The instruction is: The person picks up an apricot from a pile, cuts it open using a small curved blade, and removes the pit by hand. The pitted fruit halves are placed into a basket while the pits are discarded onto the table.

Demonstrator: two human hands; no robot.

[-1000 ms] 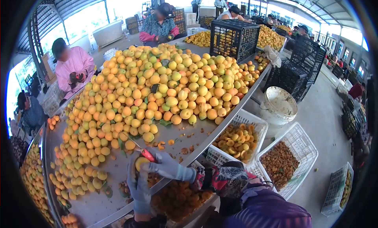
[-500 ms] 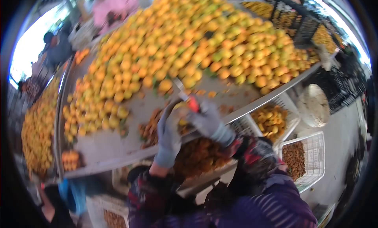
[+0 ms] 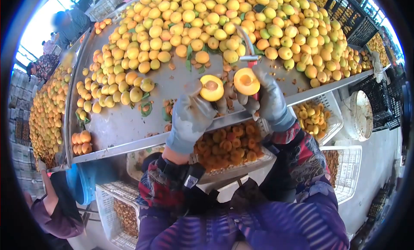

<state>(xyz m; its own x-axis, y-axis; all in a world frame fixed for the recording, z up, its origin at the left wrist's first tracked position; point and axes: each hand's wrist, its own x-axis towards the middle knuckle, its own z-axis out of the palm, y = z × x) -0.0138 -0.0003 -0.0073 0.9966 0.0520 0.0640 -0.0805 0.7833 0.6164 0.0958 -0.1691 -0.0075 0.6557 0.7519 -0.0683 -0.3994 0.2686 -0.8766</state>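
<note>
Left hand (image 3: pixel 189 116), gloved, is clamped on one apricot half (image 3: pixel 211 88). Right hand (image 3: pixel 265 99) grips the other half (image 3: pixel 246 81) plus a red-handled knife (image 3: pixel 249 56). Both hover over the table edge (image 3: pixel 129 143); bare metal lies left, fruit pile (image 3: pixel 215 21) beyond.

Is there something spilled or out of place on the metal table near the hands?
Yes. Small pits and fruit scraps lie scattered on the bare metal table, beside the left hand, with loose green leaves. The two apricot halves in the hands look cleanly cut.
</note>
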